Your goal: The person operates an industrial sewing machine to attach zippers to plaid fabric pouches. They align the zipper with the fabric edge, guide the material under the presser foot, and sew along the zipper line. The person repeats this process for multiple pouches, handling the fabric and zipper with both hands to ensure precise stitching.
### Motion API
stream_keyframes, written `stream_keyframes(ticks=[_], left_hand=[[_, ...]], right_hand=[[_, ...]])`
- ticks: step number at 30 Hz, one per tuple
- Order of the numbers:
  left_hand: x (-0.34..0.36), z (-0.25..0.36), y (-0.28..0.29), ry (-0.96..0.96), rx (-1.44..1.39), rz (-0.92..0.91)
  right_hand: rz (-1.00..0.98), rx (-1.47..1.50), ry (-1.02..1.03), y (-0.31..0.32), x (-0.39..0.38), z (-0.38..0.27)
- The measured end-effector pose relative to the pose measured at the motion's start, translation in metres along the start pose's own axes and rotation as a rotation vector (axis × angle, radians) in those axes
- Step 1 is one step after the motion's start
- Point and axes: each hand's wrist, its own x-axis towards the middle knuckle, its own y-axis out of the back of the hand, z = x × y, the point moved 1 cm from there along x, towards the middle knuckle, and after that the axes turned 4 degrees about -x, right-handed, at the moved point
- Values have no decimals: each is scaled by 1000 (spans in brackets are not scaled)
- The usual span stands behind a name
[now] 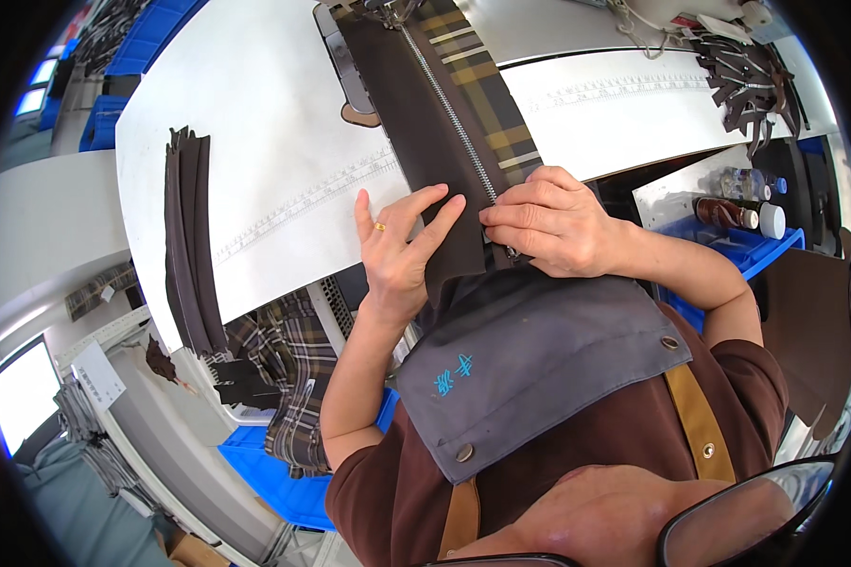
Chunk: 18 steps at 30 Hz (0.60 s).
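Observation:
A dark brown fabric strip point(416, 142) with a silver zipper point(444, 109) runs from the sewing machine's presser foot point(388, 13) down toward my lap, beside brown-and-yellow plaid fabric point(487, 99). My left hand point(397, 250) rests with spread fingers at the dark fabric's left side, two fingertips on it. My right hand point(553, 227) has its fingers closed on the zipper's lower end, over the fabric edge. The lower end of the fabric drops over the table edge onto my grey apron point(539, 369).
Dark strips point(189, 241) lie on the white table point(274, 113) at left, a bunch of dark pieces point(747, 90) at far right. Bottles point(742, 203) and a blue tray point(771, 260) are right of me; plaid cloth point(293, 397) and a blue bin point(265, 477) are low at left.

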Motion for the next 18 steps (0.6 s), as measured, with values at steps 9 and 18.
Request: stream_keyframes(ticks=[9, 18], left_hand=[[0, -2, -2, -23, 18, -47], [4, 1, 13, 0, 64, -278]], right_hand=[[-45, 33, 20, -7, -2, -2], [-255, -17, -62, 9, 5, 20]])
